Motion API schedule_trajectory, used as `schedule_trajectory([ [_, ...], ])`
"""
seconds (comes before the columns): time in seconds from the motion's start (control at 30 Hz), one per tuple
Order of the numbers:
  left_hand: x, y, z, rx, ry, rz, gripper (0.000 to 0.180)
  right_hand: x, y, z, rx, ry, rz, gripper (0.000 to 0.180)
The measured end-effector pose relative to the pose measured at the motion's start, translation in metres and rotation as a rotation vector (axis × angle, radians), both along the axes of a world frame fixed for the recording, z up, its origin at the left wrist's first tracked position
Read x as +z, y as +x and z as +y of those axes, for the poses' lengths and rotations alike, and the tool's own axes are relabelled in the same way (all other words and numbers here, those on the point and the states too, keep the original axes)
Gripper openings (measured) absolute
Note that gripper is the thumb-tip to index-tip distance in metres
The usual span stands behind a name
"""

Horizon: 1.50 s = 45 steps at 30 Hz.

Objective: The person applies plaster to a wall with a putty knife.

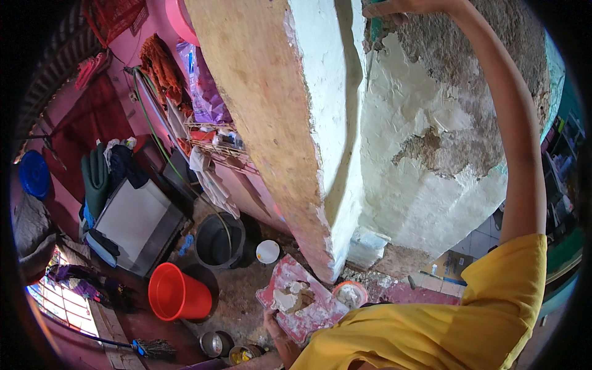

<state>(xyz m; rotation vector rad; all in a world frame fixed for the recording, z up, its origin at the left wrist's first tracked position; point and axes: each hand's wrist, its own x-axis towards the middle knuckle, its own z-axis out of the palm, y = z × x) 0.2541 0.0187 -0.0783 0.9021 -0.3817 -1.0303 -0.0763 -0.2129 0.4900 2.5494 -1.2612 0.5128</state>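
Observation:
Low in the head view, my left hand [272, 322] grips the edge of a flat, worn pink board [324, 305]. A lump of wet whitish-grey plaster [293, 298] lies on the board. My right arm reaches far up the wall, and my right hand [390, 8] is at the top edge of the picture, partly cut off, its fingers curled. Just beneath it a narrow teal strip [375, 28] shows against the wall corner; I cannot tell whether the hand holds it. Smooth pale plaster [394, 117] covers part of the wall, with rough brown patches [459, 92] beside it.
A whitish tub [351, 296] stands on the floor by the wall's foot. Left of the board are a red bucket [176, 293], a black tub [219, 242] with a hose in it, and a white lid [267, 251]. A pillar edge [333, 203] juts out before me.

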Motion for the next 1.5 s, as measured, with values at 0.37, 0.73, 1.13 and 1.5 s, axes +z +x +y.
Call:
schedule_trajectory([
  [0.37,0.034,-0.012,-0.009,-0.075,0.028,0.337,0.026,0.003,0.014,-0.004,0.131,-0.02,0.018,0.028],
  [0.73,0.011,-0.006,-0.004,0.006,0.052,0.276,0.024,0.003,0.016,-0.009,0.075,-0.07,0.126,0.027],
  [1.13,-0.002,0.0,-0.004,0.039,0.081,0.215,0.015,0.009,0.019,-0.019,-0.022,-0.135,0.105,0.024],
  [1.5,0.023,-0.01,-0.005,0.045,0.054,0.116,0.014,0.04,-0.004,0.004,0.028,-0.353,-0.089,0.031],
])
